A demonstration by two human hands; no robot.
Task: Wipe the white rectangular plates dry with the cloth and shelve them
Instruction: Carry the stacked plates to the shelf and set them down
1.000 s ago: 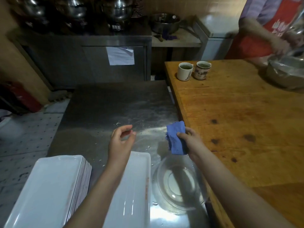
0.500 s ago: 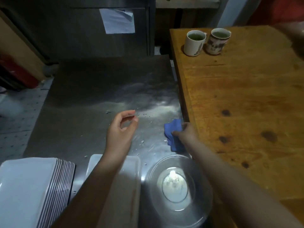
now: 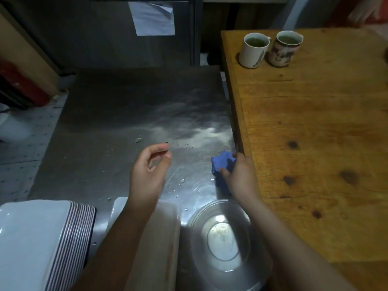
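Head view: right hand (image 3: 241, 177) grip clamped on blue cloth (image 3: 222, 164), left hand (image 3: 149, 171) grip apart, empty; best lift the plate (image 3: 168, 227) just below it by its rim, then wipe.

Both bare arms reach out over the metal desk (image 3: 126, 114), the left hand (image 3: 148, 171) held up empty with its fingers curled loosely and thumb near the fingertips, the right hand (image 3: 241, 175) at the desk's right edge with its grip closed on something.
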